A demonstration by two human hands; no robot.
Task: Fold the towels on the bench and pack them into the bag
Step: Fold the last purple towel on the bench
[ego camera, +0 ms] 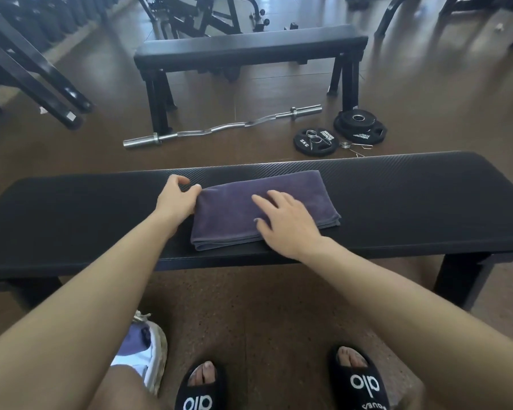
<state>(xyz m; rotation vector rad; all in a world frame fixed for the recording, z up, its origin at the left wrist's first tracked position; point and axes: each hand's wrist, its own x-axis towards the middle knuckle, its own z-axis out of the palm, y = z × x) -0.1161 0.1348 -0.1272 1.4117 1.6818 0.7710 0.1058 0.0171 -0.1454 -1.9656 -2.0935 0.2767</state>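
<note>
A folded purple-grey towel (296,199) lies flat on the middle of the black padded bench (427,202). My left hand (176,198) pinches the towel's left edge near its far corner, thumb and fingers curled. My right hand (288,224) rests on top of the towel's near right part with fingers spread and straight. A white bag (148,350) with something purple inside stands on the floor by my left leg, partly hidden behind my left forearm.
Beyond the bench lie a curl bar (222,127), black weight plates (359,125) and spring collars on the brown floor. A second black bench (249,48) stands further back. Rack frames stand at far left. My feet in black slides are below.
</note>
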